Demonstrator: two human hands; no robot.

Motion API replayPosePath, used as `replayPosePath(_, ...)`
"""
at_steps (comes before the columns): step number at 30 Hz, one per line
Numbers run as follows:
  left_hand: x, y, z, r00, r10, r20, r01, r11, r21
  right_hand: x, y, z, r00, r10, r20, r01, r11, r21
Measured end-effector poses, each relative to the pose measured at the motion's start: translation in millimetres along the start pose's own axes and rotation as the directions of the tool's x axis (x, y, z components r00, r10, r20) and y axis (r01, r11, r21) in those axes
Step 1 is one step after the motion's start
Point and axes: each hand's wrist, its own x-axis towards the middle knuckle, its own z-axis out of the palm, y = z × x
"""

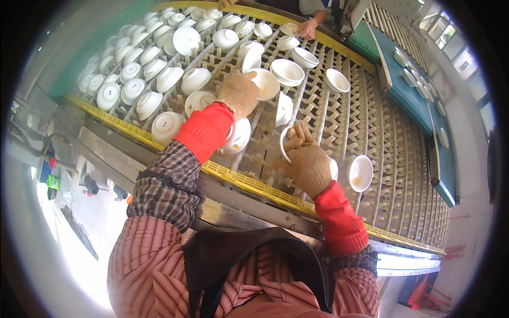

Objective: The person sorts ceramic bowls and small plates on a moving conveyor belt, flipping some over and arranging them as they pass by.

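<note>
My left hand (238,94), in a tan knitted glove, grips the rim of a white bowl (269,85) whose inside faces me. My right hand (308,165), gloved alike, has its fingers curled over the rim of another white bowl (283,144), mostly hidden behind the glove. Between the hands a patterned bowl (284,109) stands on its side. Under my left forearm rests a bowl with a yellow and green motif (239,136). To the right of my right hand a bowl (360,173) leans with its inside showing an orange patch.
Pegged conveyor belt (381,139) has yellow edging (254,187) along my side. Many upturned bowls (133,90) fill its left part. Across the belt a co-worker's hand (307,29) touches it near a gloved hand (289,28). A blue-green belt (413,95) carries more dishes at right.
</note>
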Motion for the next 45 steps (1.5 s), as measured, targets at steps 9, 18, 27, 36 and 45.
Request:
replayPosePath(9,-6,-44,10,0.865,-0.192,-0.463,0.081,0.965,-0.249,-5,-10,-30,0.951,0.267,0.158,-0.308,0.871,0.383)
replayPosePath(18,-4,-77,-35,0.702,-0.709,0.068,0.697,0.663,-0.273,-9,-10,-3,0.989,0.119,-0.084,-0.089,0.949,0.302)
replayPosePath(27,69,26,-14,1.000,-0.008,-0.017,0.004,0.970,-0.242,-16,-10,-26,0.990,0.013,-0.143,0.030,0.954,0.299)
replayPosePath(36,112,15,10,0.997,-0.026,0.079,0.035,0.992,-0.118,-16,-15,-39,0.997,0.069,0.045,-0.082,0.900,0.428)
replayPosePath(45,101,3,21,0.897,-0.405,0.178,0.385,0.515,-0.766,-4,-15,-62,0.877,0.260,0.404,-0.470,0.642,0.606)
